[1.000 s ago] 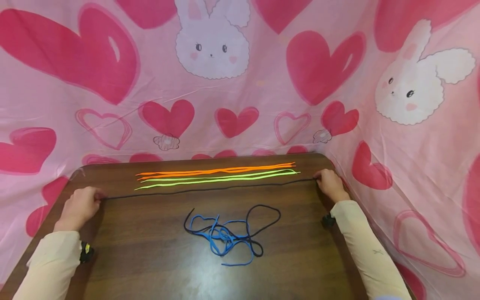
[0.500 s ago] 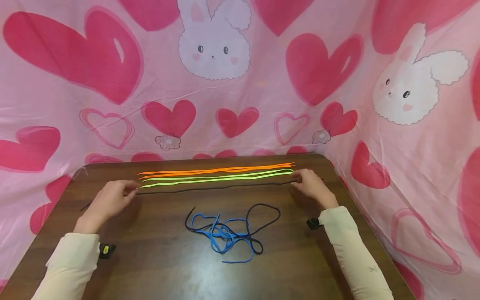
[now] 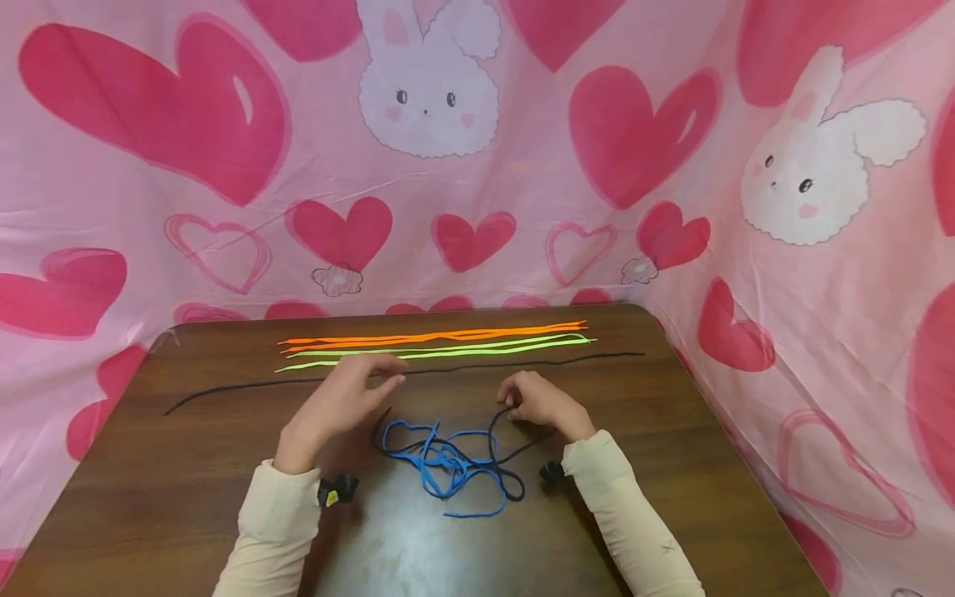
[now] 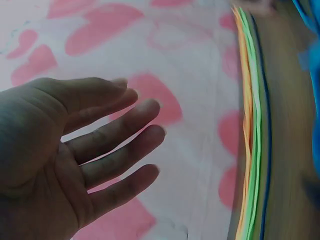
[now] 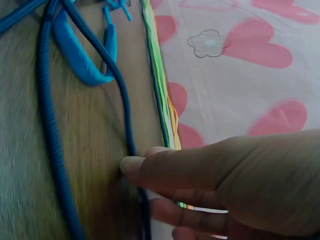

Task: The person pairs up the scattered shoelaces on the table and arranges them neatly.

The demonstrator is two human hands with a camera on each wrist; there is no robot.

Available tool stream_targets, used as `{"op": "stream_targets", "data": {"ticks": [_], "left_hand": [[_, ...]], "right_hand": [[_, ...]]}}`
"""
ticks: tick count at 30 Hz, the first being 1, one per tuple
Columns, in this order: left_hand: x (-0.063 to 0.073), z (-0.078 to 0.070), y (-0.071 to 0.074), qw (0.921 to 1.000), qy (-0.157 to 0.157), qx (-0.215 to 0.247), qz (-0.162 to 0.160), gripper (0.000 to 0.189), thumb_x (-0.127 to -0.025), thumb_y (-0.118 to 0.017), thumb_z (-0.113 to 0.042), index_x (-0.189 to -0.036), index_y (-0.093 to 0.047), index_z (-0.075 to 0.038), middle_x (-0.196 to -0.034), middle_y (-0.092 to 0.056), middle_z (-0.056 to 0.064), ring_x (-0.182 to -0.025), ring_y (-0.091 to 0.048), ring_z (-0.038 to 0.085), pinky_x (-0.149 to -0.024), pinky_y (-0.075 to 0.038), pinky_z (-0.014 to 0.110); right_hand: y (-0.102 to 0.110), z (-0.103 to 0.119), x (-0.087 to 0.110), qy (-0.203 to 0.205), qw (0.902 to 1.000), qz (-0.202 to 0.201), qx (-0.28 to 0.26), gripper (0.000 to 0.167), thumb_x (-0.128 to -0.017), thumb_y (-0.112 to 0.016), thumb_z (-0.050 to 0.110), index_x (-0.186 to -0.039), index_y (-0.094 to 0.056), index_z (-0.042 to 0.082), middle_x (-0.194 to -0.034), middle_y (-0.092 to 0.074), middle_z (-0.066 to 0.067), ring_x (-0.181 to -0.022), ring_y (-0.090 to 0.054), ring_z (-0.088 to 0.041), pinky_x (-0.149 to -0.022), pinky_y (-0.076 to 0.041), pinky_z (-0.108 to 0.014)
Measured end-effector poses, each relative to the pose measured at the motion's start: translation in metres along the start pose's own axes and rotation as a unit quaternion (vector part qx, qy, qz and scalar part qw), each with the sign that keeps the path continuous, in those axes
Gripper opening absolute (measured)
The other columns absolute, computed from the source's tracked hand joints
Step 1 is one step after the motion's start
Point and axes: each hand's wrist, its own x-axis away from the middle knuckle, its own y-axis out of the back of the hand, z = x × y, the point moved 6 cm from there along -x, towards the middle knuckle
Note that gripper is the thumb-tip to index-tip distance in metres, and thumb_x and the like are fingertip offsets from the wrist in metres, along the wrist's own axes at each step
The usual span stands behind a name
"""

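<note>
A tangle of a blue shoelace (image 3: pixel 477 516) and a dark navy shoelace (image 5: pixel 50 125) lies at mid-table. My right hand (image 3: pixel 548 406) is at the tangle's right loop, pinching the navy lace between thumb and fingers. My left hand (image 3: pixel 339 410) hovers left of the tangle with nothing in it; the left wrist view shows its fingers relaxed and apart. Beyond both hands another dark shoelace (image 3: pixel 477 367) stretches nearly straight across the table, its left end bending toward me. Behind it lie green shoelaces (image 3: pixel 485 347) and orange shoelaces (image 3: pixel 448 336), side by side.
The brown wooden table (image 3: pixel 149 497) has rounded far corners. A pink cloth (image 3: pixel 522 182) with hearts and rabbits hangs behind it and along the right side.
Both hands have let go of the straight dark lace's ends and come inward to the tangle. The right hand has taken hold of the tangled navy lace.
</note>
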Motion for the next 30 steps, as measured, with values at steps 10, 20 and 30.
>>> {"op": "stream_targets", "data": {"ticks": [10,20,30], "left_hand": [[-0.004,-0.055,-0.027,0.9978,-0.034,0.051,0.023,0.024,-0.097,-0.070,-0.013,-0.120,-0.073,-0.008,-0.111,-0.075,-0.001,-0.102,-0.069,0.015,-0.093,-0.055,0.045],[-0.003,-0.090,-0.026,0.9947,-0.035,0.096,-0.009,0.025,-0.097,-0.070,-0.018,-0.121,-0.073,-0.011,-0.116,-0.074,-0.003,-0.110,-0.068,0.012,-0.097,-0.054,0.041],[0.003,-0.093,-0.038,0.9967,-0.021,0.071,0.032,0.038,-0.098,-0.069,-0.030,-0.129,-0.069,-0.008,-0.125,-0.071,0.002,-0.114,-0.067,0.017,-0.097,-0.054,0.043]], "right_hand": [[-0.002,0.011,0.014,-0.042,0.9971,0.064,0.007,0.018,-0.086,-0.073,-0.005,-0.082,-0.073,0.013,-0.075,-0.063,0.002,-0.069,-0.054,-0.017,-0.063,-0.048,-0.031],[0.027,0.071,0.046,0.031,0.9981,0.051,0.011,0.018,-0.091,-0.068,-0.005,-0.091,-0.077,0.010,-0.082,-0.070,0.002,-0.070,-0.056,-0.013,-0.066,-0.052,-0.027],[0.053,0.129,0.078,0.119,0.9908,-0.051,0.038,0.008,-0.096,-0.070,0.011,-0.100,-0.072,0.016,-0.093,-0.069,0.007,-0.090,-0.059,-0.008,-0.084,-0.054,-0.032]]}}
